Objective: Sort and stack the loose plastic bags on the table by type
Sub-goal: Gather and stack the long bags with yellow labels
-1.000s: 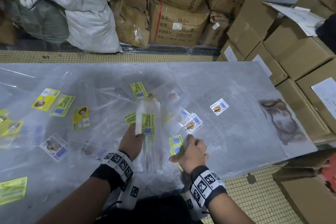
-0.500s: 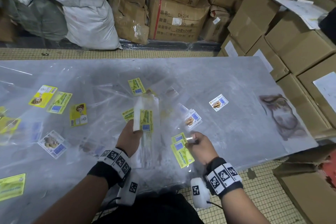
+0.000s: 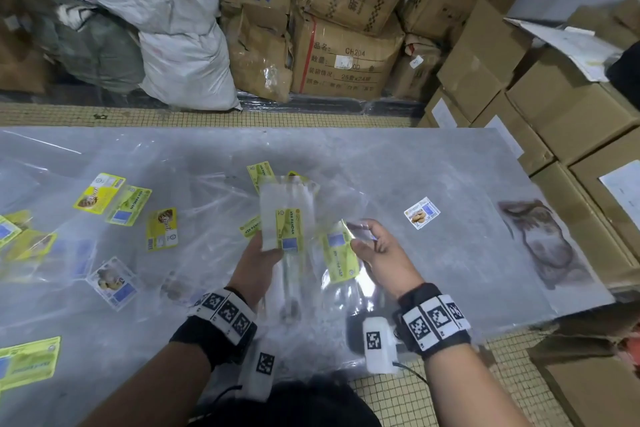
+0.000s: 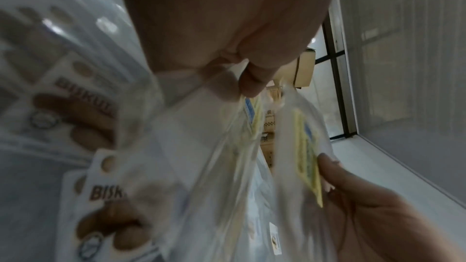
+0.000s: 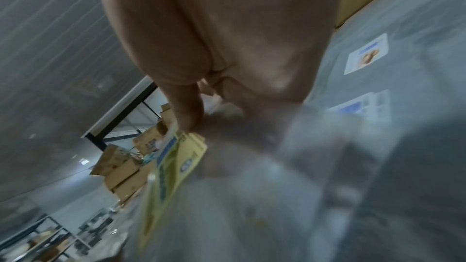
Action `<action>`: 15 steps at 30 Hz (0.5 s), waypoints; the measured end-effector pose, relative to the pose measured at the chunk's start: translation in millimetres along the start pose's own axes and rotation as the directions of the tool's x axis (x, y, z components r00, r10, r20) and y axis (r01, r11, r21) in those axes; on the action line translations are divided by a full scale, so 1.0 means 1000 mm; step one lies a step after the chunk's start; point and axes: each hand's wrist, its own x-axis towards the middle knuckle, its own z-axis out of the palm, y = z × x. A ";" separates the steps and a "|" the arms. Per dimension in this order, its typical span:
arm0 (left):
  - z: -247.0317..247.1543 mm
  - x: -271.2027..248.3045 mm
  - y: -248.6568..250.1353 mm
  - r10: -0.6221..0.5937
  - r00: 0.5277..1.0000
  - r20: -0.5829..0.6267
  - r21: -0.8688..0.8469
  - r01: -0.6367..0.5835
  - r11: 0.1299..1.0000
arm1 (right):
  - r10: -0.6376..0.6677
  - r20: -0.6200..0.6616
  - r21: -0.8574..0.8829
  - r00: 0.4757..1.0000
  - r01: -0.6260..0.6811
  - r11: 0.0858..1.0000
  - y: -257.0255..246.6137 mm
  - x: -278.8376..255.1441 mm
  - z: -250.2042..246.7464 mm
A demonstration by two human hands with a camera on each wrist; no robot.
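Two hands: both raised over the bench (image 3: pixel 433 163), each with bags in its grip.
Left hand (image 3: pixel 254 263): clasps an upright stack of clear bags (image 3: pixel 287 215) with green-yellow "KEK PANDAN" labels.
Right hand (image 3: pixel 382 253): fingertips pinch a single clear bag (image 3: pixel 337 255) with the same yellow label, just right of the left grip's stack.
Loose bags: yellow-labelled ones (image 3: pixel 161 229) lie left of the left grip; a white biscuit-label bag (image 3: pixel 421 212) lies beyond the right grip.
Beyond the bench: cardboard boxes (image 3: pixel 346 55), white sacks (image 3: pixel 187 69).
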 end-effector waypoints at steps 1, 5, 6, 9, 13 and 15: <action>-0.001 -0.002 0.002 -0.020 1.000 -0.002 -0.020 0.020 1.000 | -0.008 0.039 0.004 0.999 0.008 1.000 -0.004 0.002 0.012; -0.018 -0.003 0.001 -0.086 0.995 -0.060 -0.074 0.081 0.994 | -0.077 0.105 0.061 0.991 0.070 0.996 -0.025 0.008 0.033; -0.024 -0.002 0.000 -0.095 0.992 -0.083 -0.079 0.089 0.993 | -0.097 0.116 0.150 0.989 0.079 0.986 -0.031 0.009 0.032; -0.033 -0.008 0.007 -0.103 0.988 -0.115 -0.133 0.087 0.987 | -0.114 0.130 0.300 0.985 0.071 0.951 -0.043 0.015 0.035; -0.027 -0.012 0.016 -0.129 0.986 -0.101 -0.304 0.093 0.948 | 0.039 0.059 -0.045 0.997 -0.037 0.998 -0.015 0.032 0.066; -0.027 -0.006 0.010 -0.182 0.972 -0.147 -0.362 0.118 0.925 | 0.026 0.039 -0.205 0.999 -0.018 0.979 0.000 0.035 0.083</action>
